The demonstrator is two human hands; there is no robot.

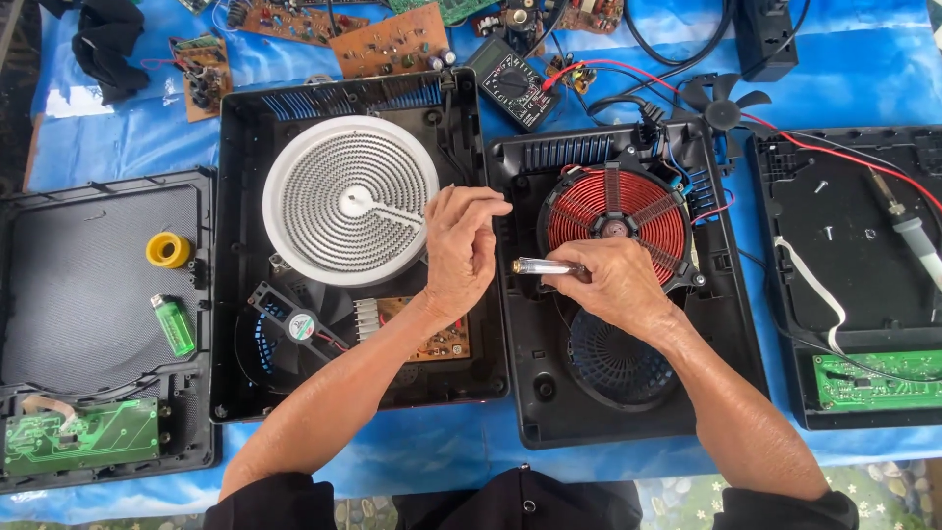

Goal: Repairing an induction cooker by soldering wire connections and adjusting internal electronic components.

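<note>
Right hand (613, 280) is clamped on a clear-handled screwdriver (545, 266), lying level over the black cooker base (628, 412) just beside the red copper coil (616, 211). Left hand (459, 245) hovers curled and loosely closed, holding nothing I can see, beside the white heating disc (348, 201). To my eye, steadying the tool with both hands would serve best.

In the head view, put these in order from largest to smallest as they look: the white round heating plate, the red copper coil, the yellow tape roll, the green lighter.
1. white round heating plate
2. red copper coil
3 and 4. green lighter and yellow tape roll: look alike, unranked.
</note>
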